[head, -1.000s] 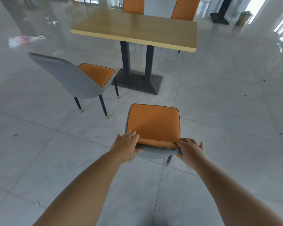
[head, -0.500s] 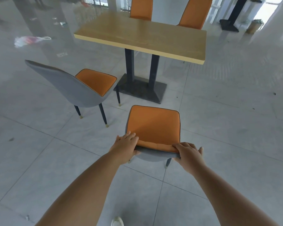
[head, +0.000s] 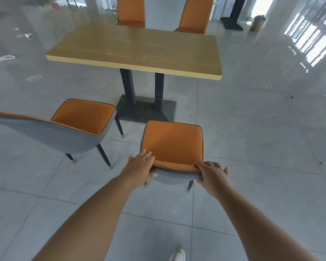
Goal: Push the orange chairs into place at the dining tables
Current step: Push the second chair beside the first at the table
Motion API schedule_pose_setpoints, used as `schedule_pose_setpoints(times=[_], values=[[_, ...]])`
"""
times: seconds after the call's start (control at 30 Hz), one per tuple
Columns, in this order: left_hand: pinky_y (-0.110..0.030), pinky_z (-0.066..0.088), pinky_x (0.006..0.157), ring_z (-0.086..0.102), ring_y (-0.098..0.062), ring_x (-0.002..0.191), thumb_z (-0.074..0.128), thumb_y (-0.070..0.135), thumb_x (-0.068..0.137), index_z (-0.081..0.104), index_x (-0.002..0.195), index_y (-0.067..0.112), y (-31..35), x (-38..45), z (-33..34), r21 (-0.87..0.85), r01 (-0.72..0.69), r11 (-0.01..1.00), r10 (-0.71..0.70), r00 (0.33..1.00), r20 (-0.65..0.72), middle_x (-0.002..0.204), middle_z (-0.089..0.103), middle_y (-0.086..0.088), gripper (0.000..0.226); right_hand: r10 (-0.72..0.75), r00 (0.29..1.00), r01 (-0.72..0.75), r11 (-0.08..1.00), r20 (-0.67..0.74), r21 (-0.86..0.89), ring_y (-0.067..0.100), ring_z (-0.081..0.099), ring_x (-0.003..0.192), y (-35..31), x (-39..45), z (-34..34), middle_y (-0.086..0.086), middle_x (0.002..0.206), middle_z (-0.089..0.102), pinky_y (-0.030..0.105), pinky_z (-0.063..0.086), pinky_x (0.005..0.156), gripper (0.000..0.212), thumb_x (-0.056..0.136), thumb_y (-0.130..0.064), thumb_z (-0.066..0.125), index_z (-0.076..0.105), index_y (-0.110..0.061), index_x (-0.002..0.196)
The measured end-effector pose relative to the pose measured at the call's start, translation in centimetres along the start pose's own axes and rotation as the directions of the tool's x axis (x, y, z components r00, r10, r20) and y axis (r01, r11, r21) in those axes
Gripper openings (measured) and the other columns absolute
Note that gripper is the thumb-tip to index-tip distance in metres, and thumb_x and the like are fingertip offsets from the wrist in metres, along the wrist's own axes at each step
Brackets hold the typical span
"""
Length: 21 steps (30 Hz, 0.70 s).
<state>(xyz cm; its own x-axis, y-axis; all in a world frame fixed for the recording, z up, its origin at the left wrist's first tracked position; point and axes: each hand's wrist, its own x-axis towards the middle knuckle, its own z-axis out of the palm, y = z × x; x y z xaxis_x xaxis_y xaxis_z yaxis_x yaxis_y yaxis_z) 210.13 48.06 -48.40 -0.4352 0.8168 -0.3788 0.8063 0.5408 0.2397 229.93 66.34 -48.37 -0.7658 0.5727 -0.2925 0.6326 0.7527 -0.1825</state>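
Observation:
An orange chair (head: 172, 142) with a grey back stands on the tiled floor just short of the wooden dining table (head: 139, 48). My left hand (head: 139, 166) grips the left end of its backrest top. My right hand (head: 213, 174) grips the right end. A second orange chair (head: 83, 115) sits to the left, turned at an angle, its grey back toward me. Two more orange chairs (head: 131, 11) (head: 196, 14) stand tucked in at the table's far side.
The table's black pedestal base (head: 145, 110) lies directly ahead of the held chair. A white plastic bag (head: 0, 58) and scraps of litter lie on the floor at left. Another black pedestal (head: 231, 23) stands far right. My white shoe (head: 178, 255) shows at the bottom.
The held chair and I have moved forward toward the table, which now looms larger. Both hands keep the same grip on the backrest.

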Motion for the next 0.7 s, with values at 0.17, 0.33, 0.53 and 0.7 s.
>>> schedule_pose_setpoints(times=[0.17,0.33,0.53,0.7], values=[[-0.053,0.010,0.117,0.000,-0.022,0.149,0.050,0.045,0.096,0.025,0.149,0.016,-1.5,3.6,-2.1,0.002,-0.012,1.000,0.012,1.000,0.002,0.162,0.011,-0.003,0.065,0.015,1.000,-0.015,1.000,-0.015,0.000,0.026,0.037,0.130,-0.4,3.9,-1.1,-0.007,0.126,0.055,0.064,0.022,0.106,0.039,0.091,-0.042,0.057,0.047,-0.039,0.129],[-0.054,0.010,0.117,0.000,-0.023,0.149,0.050,0.044,0.096,0.026,0.149,0.015,-2.9,7.0,-3.7,0.008,-0.031,0.999,0.031,1.000,-0.003,0.162,0.011,-0.003,0.064,0.034,0.999,-0.034,0.999,-0.004,0.005,0.026,0.038,0.129,-0.7,7.3,-2.0,-0.008,0.126,0.055,0.065,0.022,0.106,0.040,0.090,-0.042,0.059,0.047,-0.040,0.128],[-0.055,0.013,0.116,0.002,-0.024,0.149,0.050,0.044,0.096,0.031,0.146,0.014,-4.3,9.8,-4.9,0.029,-0.069,0.997,0.070,0.997,-0.021,0.162,0.013,-0.005,0.061,0.071,0.997,-0.071,0.997,-0.017,0.007,0.024,0.038,0.130,-1.4,10.0,-3.0,-0.009,0.130,0.053,0.064,0.024,0.106,0.039,0.092,-0.035,0.057,0.047,-0.042,0.129],[-0.056,0.016,0.115,0.003,-0.026,0.149,0.049,0.045,0.096,0.031,0.144,0.013,-5.5,11.5,-5.5,0.063,-0.102,0.993,0.104,0.994,-0.029,0.161,0.014,-0.007,0.061,0.098,0.995,-0.097,0.995,-0.026,0.026,0.024,0.037,0.131,-2.1,11.4,-3.4,-0.010,0.133,0.053,0.063,0.023,0.106,0.041,0.091,-0.041,0.060,0.048,-0.041,0.131]])
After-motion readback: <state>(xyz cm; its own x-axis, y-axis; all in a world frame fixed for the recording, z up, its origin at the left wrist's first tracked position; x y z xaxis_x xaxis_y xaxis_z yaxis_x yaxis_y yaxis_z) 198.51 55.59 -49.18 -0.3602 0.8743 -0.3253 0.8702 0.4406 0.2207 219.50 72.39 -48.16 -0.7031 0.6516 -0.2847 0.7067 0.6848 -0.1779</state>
